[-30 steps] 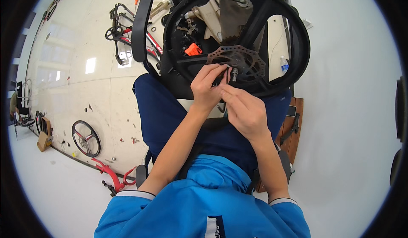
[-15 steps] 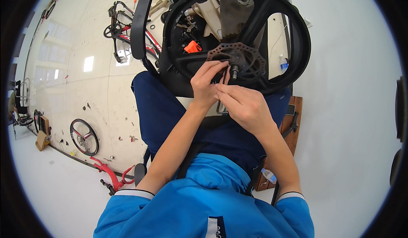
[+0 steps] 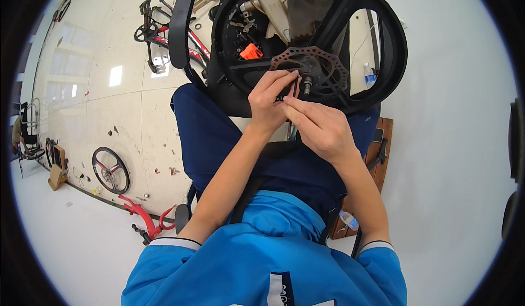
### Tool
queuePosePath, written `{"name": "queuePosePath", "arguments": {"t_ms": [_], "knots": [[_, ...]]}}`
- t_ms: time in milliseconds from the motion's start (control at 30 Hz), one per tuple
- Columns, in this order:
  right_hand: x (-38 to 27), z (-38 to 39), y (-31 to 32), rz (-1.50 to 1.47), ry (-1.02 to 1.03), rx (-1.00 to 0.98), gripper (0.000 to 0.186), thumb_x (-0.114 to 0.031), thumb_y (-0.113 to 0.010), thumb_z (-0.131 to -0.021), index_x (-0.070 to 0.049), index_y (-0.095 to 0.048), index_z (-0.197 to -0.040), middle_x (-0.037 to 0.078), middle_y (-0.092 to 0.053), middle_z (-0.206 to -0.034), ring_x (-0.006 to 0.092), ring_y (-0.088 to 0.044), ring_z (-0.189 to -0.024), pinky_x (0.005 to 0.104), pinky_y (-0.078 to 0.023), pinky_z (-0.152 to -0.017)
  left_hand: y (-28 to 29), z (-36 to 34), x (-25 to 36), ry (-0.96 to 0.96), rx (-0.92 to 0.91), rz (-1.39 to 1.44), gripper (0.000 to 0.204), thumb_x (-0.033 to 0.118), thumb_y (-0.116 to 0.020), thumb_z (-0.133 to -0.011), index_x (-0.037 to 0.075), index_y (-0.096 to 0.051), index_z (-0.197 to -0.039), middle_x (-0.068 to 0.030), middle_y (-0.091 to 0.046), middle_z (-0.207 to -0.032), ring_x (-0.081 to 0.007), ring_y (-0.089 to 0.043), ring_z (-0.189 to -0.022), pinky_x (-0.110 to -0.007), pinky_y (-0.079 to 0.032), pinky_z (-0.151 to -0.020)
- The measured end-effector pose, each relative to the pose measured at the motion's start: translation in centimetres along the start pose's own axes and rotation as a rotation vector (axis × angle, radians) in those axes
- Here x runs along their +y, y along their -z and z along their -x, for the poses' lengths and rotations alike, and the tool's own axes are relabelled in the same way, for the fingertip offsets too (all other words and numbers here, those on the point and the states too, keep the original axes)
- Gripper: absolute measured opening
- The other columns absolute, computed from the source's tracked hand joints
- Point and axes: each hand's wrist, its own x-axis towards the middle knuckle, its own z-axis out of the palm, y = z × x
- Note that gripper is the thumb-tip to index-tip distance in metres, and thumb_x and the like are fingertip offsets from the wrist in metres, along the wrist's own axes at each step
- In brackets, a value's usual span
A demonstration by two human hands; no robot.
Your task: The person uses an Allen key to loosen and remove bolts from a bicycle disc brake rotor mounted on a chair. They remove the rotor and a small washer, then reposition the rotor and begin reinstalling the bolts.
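Note:
Lying on its side across a dark seat before me is a black spoked bicycle wheel. A drilled brake disc sits around its hub, and a threaded axle end sticks out toward me. My left hand is beside the axle, its thumb and fingers closed on a dark hex key. Close below it, my right hand pinches at the same key's lower part, which its fingers mostly hide. Whether the key's tip touches a disc bolt cannot be seen.
An orange plastic piece and small metal parts lie behind the wheel's spokes. On the floor at left are a black-and-red bicycle frame, a three-spoked wheel and a red frame part. Right of me stands a wooden bench.
The hex key's bent lower end, seen below my right hand before, is now out of sight. My hands have shifted slightly, and the whole view has moved a little.

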Motion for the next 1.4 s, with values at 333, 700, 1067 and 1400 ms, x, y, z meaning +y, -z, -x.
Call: {"name": "queuePosePath", "arguments": {"t_ms": [333, 700, 1067, 1400], "knots": [[0.9, -0.1, -0.2, 0.028, 0.044, 0.089, 0.019, -0.005, -0.07, -0.073, 0.002, -0.068, -0.091, 0.01, -0.07, -0.096, 0.0208, -0.069, -0.077, 0.0295, -0.056, -0.066, 1.4, 0.9, 1.7, 0.028, -0.006, 0.022, 0.027, -0.006, -0.077, -0.069, -0.001, -0.074, -0.095, -0.0105, -0.069, -0.088, -0.0224, -0.068, -0.077, -0.031, -0.057, -0.067], [-0.6, -0.4, 0.1, -0.106, -0.001, 0.014, 0.033, -0.006, -0.07, -0.072, -0.002, -0.072, -0.105, 0.01, -0.072, -0.103, 0.018, -0.068, -0.071, 0.0279, -0.055, -0.062, 1.2, 0.6, 1.6, -0.046, -0.004, 0.071, 0.024, -0.002, -0.074, -0.073, -0.004, -0.073, -0.097, -0.0127, -0.071, -0.091, -0.0244, -0.069, -0.081, -0.031, -0.057, -0.071], [0.6, 0.0, -1.0, -0.077, 0.033, 0.139, 0.028, -0.008, -0.074, -0.071, -0.003, -0.074, -0.098, 0.009, -0.072, -0.096, 0.018, -0.068, -0.069, 0.0275, -0.053, -0.058, 1.6, 0.3, 1.9, 0.006, -0.005, 0.085, 0.023, -0.002, -0.077, -0.07, -0.002, -0.074, -0.094, -0.013, -0.072, -0.093, -0.024, -0.07, -0.081, -0.03, -0.057, -0.072], [0.1, -0.1, -0.1, -0.085, 0.057, 0.072, 0.031, -0.004, -0.072, -0.069, 0.002, -0.072, -0.1, 0.011, -0.072, -0.099, 0.0217, -0.07, -0.077, 0.0303, -0.057, -0.067, 1.3, 0.8, 2.2, 0.123, -0.012, 0.186, 0.024, -0.01, -0.077, -0.072, -0.003, -0.073, -0.095, -0.0155, -0.073, -0.096, -0.0219, -0.071, -0.086, -0.029, -0.056, -0.075]]}}
